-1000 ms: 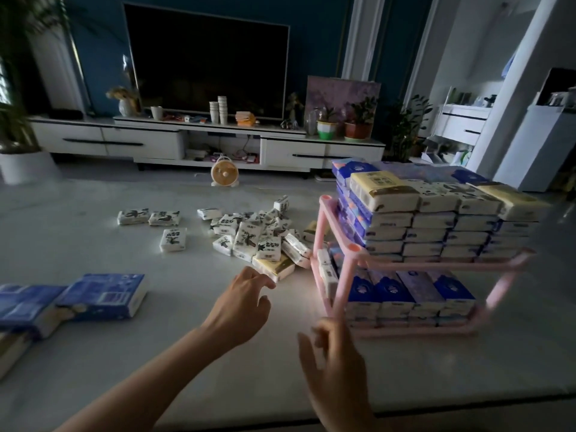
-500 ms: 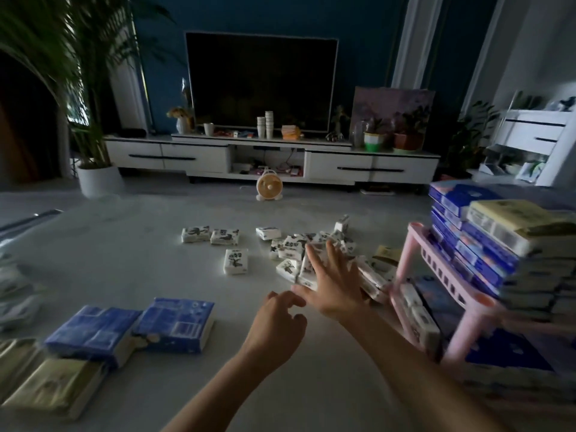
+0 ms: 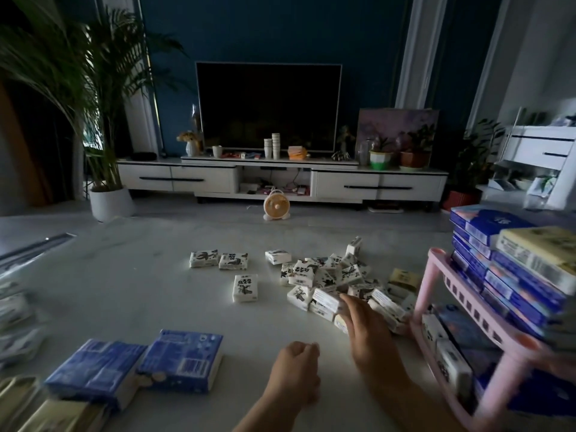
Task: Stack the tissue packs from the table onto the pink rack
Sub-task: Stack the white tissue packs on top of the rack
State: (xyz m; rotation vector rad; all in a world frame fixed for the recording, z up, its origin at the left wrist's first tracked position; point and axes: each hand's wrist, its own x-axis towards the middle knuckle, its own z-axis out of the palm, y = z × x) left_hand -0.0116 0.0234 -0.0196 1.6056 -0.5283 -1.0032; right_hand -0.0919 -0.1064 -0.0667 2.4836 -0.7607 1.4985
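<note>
Head: dim room, TV, blue wall; pale table; right hand spread on tissue packs; left hand curled, empty.

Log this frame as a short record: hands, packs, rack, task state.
right hand: fingers laid on the nearest small white packs; no grip visible
left hand: curled, holding nothing, beside the right hand
pink rack: right of the small white packs, both tiers hold packs
large blue packs: near left on the table
task state: many packs not yet racked

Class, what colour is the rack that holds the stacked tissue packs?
The rack is pink, seen best in the head view.
</note>
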